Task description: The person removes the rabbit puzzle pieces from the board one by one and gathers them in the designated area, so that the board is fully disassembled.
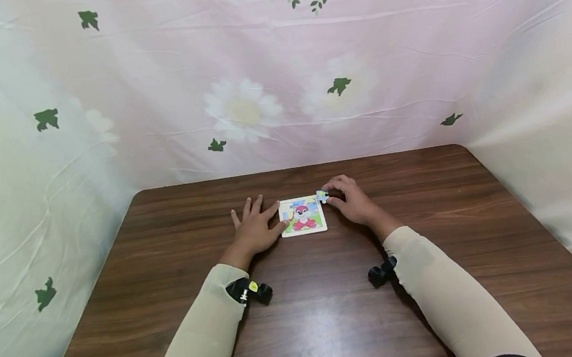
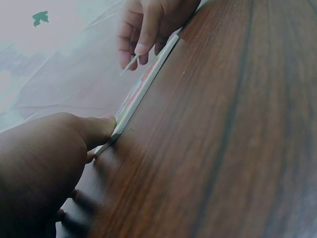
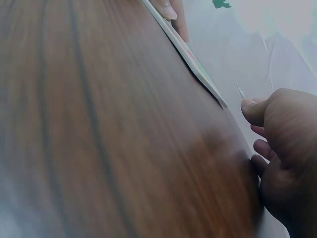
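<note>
A puzzle piece (image 1: 322, 196) is pinched by the right hand (image 1: 350, 201), its puzzle board (image 1: 305, 233) at eight o'clock, touched by the left hand (image 1: 255, 229), fingers spread.

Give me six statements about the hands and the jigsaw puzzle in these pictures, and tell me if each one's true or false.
1. The right hand pinches a jigsaw piece. True.
2. The jigsaw piece is solid red. False: it is mostly light blue, with some yellow.
3. The left hand touches the left side of the jigsaw puzzle. True.
4. The jigsaw puzzle stands upright. False: it lies flat on the wooden table.
5. The puzzle's picture shows a pink and white cartoon animal. True.
6. Each hand holds a loose piece. False: only the right one does.
</note>
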Available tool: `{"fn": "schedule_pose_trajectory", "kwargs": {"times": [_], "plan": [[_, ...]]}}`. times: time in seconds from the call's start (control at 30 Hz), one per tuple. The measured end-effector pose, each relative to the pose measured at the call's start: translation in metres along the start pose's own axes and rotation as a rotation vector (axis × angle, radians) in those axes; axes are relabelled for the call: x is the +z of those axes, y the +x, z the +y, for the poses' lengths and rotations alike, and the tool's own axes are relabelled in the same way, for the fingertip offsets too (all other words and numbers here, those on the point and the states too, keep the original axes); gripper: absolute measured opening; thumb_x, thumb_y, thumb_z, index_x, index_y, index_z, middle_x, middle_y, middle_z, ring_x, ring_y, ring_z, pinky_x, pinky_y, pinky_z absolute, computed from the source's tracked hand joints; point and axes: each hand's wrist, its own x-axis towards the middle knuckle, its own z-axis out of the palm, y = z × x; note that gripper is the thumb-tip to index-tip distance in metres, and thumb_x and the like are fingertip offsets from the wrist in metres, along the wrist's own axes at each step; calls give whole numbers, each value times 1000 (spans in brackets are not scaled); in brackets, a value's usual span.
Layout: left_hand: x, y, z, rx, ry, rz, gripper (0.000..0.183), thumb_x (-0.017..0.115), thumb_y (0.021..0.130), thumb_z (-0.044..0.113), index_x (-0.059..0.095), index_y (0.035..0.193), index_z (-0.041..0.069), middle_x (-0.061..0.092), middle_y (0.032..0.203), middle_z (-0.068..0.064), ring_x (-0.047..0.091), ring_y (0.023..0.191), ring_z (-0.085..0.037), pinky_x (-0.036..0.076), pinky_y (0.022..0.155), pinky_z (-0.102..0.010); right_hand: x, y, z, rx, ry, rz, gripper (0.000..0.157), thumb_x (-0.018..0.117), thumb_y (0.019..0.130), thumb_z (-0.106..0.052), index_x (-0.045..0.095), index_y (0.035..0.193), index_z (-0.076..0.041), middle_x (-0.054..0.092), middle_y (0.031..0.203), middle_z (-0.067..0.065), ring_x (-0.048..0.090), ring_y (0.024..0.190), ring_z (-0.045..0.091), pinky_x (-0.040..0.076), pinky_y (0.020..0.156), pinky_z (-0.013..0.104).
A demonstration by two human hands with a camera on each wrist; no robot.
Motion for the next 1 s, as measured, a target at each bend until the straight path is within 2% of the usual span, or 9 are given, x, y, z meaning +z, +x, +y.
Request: {"fn": "schedule_pose_trajectory", "kwargs": {"times": [0.13,0.37,0.6,1.0], "plan": [[-1,-1,1,-1,0,-5,73,54,107,66,38,171,36,15,185,-13,0,173,-43,-8,130,-80,-5,-2,2,13,13,-6,28,64,110,-4,69,137,2,53,151,24,49,143,46,47,117,62],[-2,0,2,1,8,-3,72,53,108,66,38,172,35,15,185,-13,0,173,-43,-7,130,-80,-8,-3,4,31,10,-16,27,64,109,-3,69,135,4,54,150,26,57,139,46,48,118,62],[-2,-1,4,11,7,12,72,54,108,64,40,171,34,18,185,-14,2,173,-44,-6,130,-80,-9,-3,4,67,-19,-21,26,64,109,-2,70,134,4,54,149,25,58,137,46,48,119,61],[-2,-2,1,7,-13,-4,72,54,108,65,39,171,35,15,185,-13,0,173,-43,-8,130,-80,-7,-2,3,49,-18,-33,25,68,105,0,72,129,6,54,146,26,58,137,48,47,119,64]]}}
